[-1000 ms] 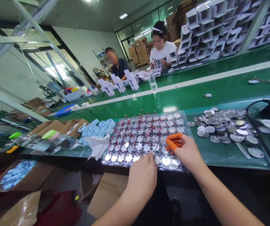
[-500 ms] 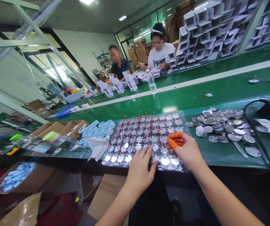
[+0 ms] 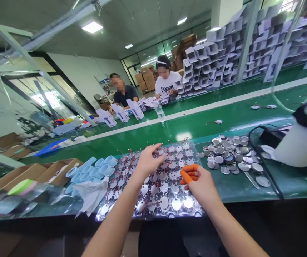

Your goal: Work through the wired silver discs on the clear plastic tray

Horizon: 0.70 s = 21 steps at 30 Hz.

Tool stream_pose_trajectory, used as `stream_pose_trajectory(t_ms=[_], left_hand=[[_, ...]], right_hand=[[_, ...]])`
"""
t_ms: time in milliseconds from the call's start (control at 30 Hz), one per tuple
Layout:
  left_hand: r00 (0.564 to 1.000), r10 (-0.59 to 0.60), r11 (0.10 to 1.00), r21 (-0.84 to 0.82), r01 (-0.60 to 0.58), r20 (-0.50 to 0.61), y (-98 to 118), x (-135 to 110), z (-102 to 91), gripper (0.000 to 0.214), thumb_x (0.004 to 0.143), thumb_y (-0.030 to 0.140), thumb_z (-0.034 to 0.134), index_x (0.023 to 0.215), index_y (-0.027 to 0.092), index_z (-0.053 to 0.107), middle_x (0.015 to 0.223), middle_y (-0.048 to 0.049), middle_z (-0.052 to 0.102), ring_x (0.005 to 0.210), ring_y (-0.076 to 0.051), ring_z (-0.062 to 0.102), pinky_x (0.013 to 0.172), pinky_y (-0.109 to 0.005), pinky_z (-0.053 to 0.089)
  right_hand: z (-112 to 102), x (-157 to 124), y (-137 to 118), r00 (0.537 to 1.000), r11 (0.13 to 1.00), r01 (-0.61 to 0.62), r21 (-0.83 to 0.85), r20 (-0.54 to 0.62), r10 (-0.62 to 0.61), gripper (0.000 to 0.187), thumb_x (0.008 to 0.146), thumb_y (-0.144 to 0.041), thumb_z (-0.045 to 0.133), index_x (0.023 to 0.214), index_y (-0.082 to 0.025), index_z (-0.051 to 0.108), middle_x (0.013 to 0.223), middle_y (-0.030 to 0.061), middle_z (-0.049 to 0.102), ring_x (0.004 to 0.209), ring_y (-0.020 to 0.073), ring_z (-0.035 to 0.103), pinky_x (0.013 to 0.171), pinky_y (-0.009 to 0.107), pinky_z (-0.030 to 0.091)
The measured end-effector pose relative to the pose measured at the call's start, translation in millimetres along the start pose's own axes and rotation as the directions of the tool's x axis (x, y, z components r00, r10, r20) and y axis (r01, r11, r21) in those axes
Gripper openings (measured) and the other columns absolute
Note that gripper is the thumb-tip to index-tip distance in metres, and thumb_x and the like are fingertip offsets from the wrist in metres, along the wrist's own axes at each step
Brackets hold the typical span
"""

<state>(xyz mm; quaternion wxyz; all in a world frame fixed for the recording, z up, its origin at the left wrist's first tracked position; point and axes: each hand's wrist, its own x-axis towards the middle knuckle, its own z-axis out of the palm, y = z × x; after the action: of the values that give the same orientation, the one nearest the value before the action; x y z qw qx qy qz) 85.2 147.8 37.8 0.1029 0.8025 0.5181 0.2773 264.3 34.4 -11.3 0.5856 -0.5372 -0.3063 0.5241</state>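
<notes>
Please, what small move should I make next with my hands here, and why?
I would probably ease apart the red wires near your left hand before lifting anything, because the wires of the star-shaped boards cross each other there. Your right hand, with its orange finger cots, could perhaps steady them.

Bright orange finger cots stand out on the right hand, just over a sheet of silver star-shaped boards threaded with thin red wires. Beside them lie pale blue cups and a heap of silver-grey discs, against a glossy green belt edged by a white stripe. Further along, a co-worker's white T-shirt carries black lettering.
</notes>
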Motion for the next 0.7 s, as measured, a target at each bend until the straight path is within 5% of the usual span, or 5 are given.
stream_pose_trajectory(t_ms=[167,300,433,600,700], left_hand=[[0.998,0.039,0.994,0.103,-0.045,0.053,12,112,51.5,0.054,0.081,0.027,0.07,0.132,0.009,0.06,0.121,-0.0154,0.067,0.103,-0.024,0.066,0.097,-0.036,0.051],[0.988,0.054,0.989,0.129,-0.073,0.144,8,125,70.3,0.051,0.074,0.022,0.076,0.122,0.009,0.067,0.121,-0.0177,0.067,0.111,-0.029,0.064,0.099,-0.037,0.05],[0.988,0.027,0.991,0.129,-0.047,0.152,-20,73,31.4,0.039,0.084,0.025,0.066,0.121,0.015,0.068,0.115,-0.0112,0.07,0.101,-0.023,0.068,0.095,-0.034,0.052],[0.999,-0.041,0.984,0.173,0.038,0.015,-52,-44,-46.0,0.031,0.089,0.026,0.059,0.118,0.019,0.068,0.118,-0.0096,0.069,0.113,-0.025,0.062,0.103,-0.043,0.047],[0.998,-0.055,0.985,0.167,0.049,0.034,-57,-108,-65.1,0.029,0.089,0.025,0.06,0.116,0.022,0.068,0.114,-0.0074,0.069,0.11,-0.024,0.063,0.101,-0.043,0.049]], right_hand=[[3,2,3,1.0,1.0,-0.01,0.001,-0.007,0.01,0.025,0.07,-0.032,0.074,0.085,-0.015,0.064,0.064,0.003,0.067,0.057,0.019,0.069,0.044,0.024,0.051],[4,2,4,1.0,1.0,0.001,0.011,0.008,-0.001,0.027,0.07,-0.033,0.075,0.087,-0.015,0.064,0.066,0.0032,0.068,0.058,0.0194,0.07,0.045,0.025,0.053],[3,0,3,1.0,1.0,0.004,-0.002,0.017,-0.004,0.028,0.069,-0.032,0.077,0.086,-0.015,0.064,0.067,0.0043,0.068,0.057,0.0198,0.07,0.045,0.025,0.054],[1,0,7,1.0,1.0,-0.003,-0.025,0.025,0.004,0.033,0.068,-0.034,0.079,0.09,-0.014,0.064,0.068,0.0056,0.069,0.059,0.0203,0.071,0.048,0.026,0.056],[2,0,9,0.999,0.999,-0.014,-0.04,0.052,0.016,0.034,0.069,-0.035,0.079,0.091,-0.014,0.064,0.068,0.0061,0.07,0.061,0.0203,0.072,0.05,0.026,0.057]])
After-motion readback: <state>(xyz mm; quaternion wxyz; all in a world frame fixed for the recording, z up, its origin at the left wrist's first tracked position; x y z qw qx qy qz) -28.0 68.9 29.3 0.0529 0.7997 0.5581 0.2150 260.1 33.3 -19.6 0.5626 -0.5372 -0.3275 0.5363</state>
